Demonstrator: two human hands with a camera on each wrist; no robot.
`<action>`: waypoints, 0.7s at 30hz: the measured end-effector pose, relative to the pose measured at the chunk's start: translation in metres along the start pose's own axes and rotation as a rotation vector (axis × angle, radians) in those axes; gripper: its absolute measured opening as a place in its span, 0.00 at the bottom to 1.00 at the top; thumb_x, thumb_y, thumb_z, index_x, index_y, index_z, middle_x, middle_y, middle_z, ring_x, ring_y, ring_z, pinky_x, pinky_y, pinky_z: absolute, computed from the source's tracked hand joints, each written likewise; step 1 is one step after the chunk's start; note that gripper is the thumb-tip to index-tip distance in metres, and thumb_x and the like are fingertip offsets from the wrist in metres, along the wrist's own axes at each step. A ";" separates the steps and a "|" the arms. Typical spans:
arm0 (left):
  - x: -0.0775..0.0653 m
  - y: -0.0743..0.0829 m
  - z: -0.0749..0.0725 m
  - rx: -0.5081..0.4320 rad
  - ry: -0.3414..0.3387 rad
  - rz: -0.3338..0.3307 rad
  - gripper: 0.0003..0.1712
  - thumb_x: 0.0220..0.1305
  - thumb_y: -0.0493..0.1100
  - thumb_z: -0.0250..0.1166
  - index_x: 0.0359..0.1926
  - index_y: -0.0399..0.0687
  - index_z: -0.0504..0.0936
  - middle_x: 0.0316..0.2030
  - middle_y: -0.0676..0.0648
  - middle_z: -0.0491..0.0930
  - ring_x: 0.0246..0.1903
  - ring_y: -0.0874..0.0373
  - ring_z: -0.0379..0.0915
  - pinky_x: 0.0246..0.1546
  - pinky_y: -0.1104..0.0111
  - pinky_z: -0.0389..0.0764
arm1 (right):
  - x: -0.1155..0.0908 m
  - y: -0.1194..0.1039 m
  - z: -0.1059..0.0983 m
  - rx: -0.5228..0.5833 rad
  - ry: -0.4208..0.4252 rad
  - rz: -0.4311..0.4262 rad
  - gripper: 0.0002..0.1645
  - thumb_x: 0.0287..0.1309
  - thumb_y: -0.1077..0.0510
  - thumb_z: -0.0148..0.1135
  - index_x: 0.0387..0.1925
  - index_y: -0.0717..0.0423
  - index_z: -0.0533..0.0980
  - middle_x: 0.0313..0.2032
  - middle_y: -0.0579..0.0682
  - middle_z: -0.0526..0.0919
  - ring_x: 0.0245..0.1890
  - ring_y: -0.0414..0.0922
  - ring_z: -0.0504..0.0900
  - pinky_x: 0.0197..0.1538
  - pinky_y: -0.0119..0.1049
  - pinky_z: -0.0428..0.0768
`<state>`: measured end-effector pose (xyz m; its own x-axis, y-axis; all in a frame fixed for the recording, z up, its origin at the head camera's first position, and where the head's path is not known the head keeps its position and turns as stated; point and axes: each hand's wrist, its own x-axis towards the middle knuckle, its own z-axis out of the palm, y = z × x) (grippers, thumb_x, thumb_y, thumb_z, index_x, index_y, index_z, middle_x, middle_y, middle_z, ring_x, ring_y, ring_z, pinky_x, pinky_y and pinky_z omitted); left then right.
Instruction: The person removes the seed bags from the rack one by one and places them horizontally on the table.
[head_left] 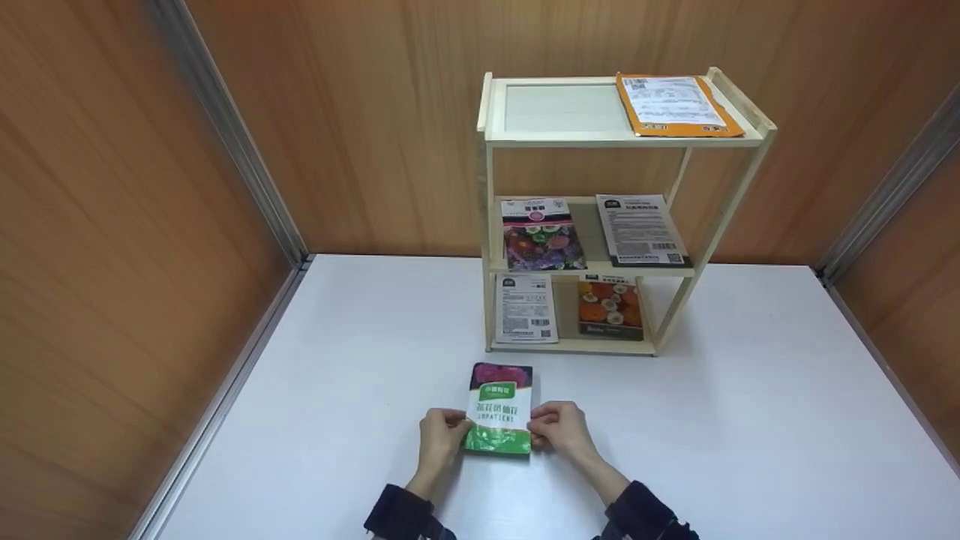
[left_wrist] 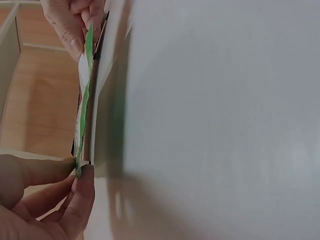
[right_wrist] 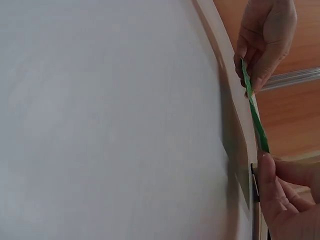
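A green, white and purple seed packet (head_left: 499, 412) is held by its two side edges in front of the small shelf. My left hand (head_left: 441, 439) pinches its left edge between thumb and fingers. On the opposite edge, my right hand (head_left: 562, 431) pinches it the same way. Seen edge-on in the left wrist view, the packet (left_wrist: 85, 100) is slightly wavy and stands off the white surface, with a shadow beside it. The right wrist view also shows the packet's green edge (right_wrist: 255, 115) between both hands.
A cream three-tier shelf (head_left: 589, 142) stands behind the packet. An orange envelope (head_left: 675, 106) lies on top. The middle tier bears a flower packet (head_left: 541, 236) and a printed packet (head_left: 643, 230). Below are a white printed packet (head_left: 526, 307) and an orange-flower packet (head_left: 610, 307). Wooden walls surround the white table (head_left: 337, 337).
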<state>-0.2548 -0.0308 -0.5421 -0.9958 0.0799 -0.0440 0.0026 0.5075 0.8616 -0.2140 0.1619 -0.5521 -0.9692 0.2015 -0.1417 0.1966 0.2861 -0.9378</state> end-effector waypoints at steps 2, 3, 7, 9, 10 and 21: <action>0.002 -0.003 -0.007 0.017 -0.004 -0.016 0.10 0.48 0.31 0.63 0.34 0.29 0.78 0.29 0.42 0.77 0.31 0.52 0.73 0.32 0.64 0.75 | 0.003 -0.003 0.008 -0.007 -0.018 -0.009 0.09 0.44 0.70 0.62 0.31 0.70 0.76 0.20 0.51 0.79 0.17 0.39 0.77 0.22 0.31 0.77; 0.003 -0.005 -0.010 0.027 -0.002 -0.016 0.10 0.48 0.31 0.63 0.34 0.29 0.78 0.29 0.41 0.77 0.31 0.52 0.73 0.33 0.63 0.75 | 0.004 -0.004 0.012 -0.008 -0.028 -0.013 0.09 0.43 0.70 0.62 0.31 0.70 0.76 0.20 0.51 0.79 0.16 0.38 0.77 0.22 0.31 0.77; 0.009 -0.011 -0.024 0.069 0.013 -0.029 0.10 0.48 0.30 0.62 0.34 0.28 0.77 0.29 0.41 0.77 0.31 0.51 0.73 0.32 0.63 0.75 | 0.009 -0.010 0.029 -0.008 -0.066 -0.017 0.09 0.42 0.72 0.62 0.31 0.70 0.76 0.19 0.51 0.79 0.15 0.39 0.77 0.21 0.31 0.78; 0.012 -0.014 -0.031 0.091 0.019 -0.035 0.09 0.48 0.29 0.62 0.34 0.27 0.77 0.29 0.40 0.77 0.31 0.50 0.73 0.32 0.62 0.75 | 0.012 -0.013 0.038 -0.015 -0.073 -0.016 0.09 0.42 0.72 0.62 0.31 0.70 0.76 0.19 0.50 0.78 0.16 0.39 0.77 0.21 0.31 0.78; 0.013 -0.015 -0.035 0.101 0.022 -0.038 0.09 0.49 0.29 0.62 0.34 0.27 0.77 0.29 0.39 0.77 0.32 0.49 0.73 0.32 0.62 0.75 | 0.013 -0.015 0.043 -0.020 -0.072 -0.018 0.09 0.42 0.72 0.62 0.31 0.70 0.76 0.19 0.50 0.78 0.16 0.40 0.77 0.21 0.31 0.78; 0.030 -0.024 -0.063 0.225 0.067 -0.058 0.09 0.47 0.29 0.61 0.32 0.26 0.76 0.28 0.36 0.77 0.32 0.44 0.74 0.33 0.59 0.75 | 0.029 -0.029 0.085 -0.014 -0.037 0.059 0.08 0.42 0.74 0.61 0.29 0.68 0.76 0.21 0.54 0.79 0.17 0.39 0.77 0.22 0.29 0.77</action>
<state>-0.2903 -0.0949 -0.5317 -0.9987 -0.0079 -0.0502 -0.0418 0.6887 0.7238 -0.2608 0.0800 -0.5558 -0.9606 0.1839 -0.2085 0.2555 0.2877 -0.9230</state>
